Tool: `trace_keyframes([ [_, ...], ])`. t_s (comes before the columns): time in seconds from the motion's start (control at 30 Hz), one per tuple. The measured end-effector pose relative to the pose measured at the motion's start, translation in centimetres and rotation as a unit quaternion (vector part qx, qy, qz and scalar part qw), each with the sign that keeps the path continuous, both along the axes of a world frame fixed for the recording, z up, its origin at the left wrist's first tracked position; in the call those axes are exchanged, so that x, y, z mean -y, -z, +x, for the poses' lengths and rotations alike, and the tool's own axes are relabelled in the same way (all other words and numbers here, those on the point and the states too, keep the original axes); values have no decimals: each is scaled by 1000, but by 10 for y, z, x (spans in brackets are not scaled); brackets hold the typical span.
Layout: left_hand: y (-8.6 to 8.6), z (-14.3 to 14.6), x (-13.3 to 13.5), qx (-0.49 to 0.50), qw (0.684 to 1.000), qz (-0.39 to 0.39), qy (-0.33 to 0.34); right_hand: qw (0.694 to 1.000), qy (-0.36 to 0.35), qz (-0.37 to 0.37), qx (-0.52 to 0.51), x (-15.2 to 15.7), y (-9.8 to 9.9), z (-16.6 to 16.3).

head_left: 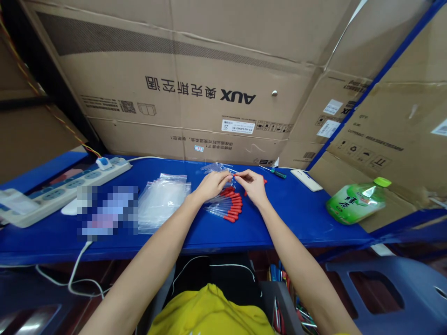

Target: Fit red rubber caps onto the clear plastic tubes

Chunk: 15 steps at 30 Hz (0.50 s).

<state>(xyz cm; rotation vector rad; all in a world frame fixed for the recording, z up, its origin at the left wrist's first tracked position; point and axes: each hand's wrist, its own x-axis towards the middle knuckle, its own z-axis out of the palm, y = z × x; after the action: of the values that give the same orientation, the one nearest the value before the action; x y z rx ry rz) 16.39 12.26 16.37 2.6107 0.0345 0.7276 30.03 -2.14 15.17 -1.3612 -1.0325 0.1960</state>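
Observation:
Fingertips of both my hands meet over the blue table. My left hand (213,184) is closed in a pinch on a thin clear dropper tube, mostly hidden by the fingers. Between the fingertips of my right hand (254,187) is a small red rubber bulb (239,176), right at the tube's end. Just below the hands, several droppers (232,210) with red bulbs lie fanned out, bulbs to the right. Bare clear tubes (218,166) lie behind my left hand. A few loose red bulbs sit beside and partly behind my right hand.
Clear zip bags (162,204) are stacked left of the droppers, beside a blurred-out phone (110,209). A white power strip (71,184) runs along the left. A screwdriver (279,174), a white flat device (306,180) and a green bottle (356,202) are at right. Cardboard (195,60) walls the back.

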Motion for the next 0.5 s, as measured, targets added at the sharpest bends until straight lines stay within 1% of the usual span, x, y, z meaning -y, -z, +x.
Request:
trace_keyframes([
  [0.1, -1, -1, -2, -4, 1000, 3, 5, 1000, 12, 0, 2, 1, -1, -1],
  [0.5, -2, -2, -7, -22, 999, 36, -5, 1000, 11, -18, 9, 2, -2, 0],
])
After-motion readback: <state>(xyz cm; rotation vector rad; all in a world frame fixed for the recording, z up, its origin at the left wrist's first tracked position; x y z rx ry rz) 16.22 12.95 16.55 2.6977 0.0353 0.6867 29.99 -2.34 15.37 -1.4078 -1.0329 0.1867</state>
